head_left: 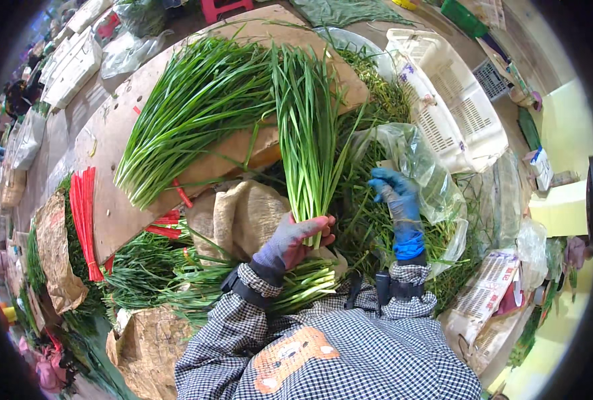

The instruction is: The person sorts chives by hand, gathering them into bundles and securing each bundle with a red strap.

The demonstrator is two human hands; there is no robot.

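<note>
My left hand, in a grey and reddish glove, is closed around the pale stalk ends of a bunch of garlic chives. Its leaves reach away from me, over the near edge of the wooden board. A larger heap of chives lies on the board, left of the held bunch. My right hand, in a blue glove, is apart from the bunch, above loose green leaves. Its fingers are curled in; what they hold, if anything, is hidden. More chives lie under my left wrist, across my lap.
Red tie strips hang at the left edge of the wooden board. A tan sack lies beneath the board's near edge. To the right are a clear plastic bag and a white basket. Brown paper lies near left.
</note>
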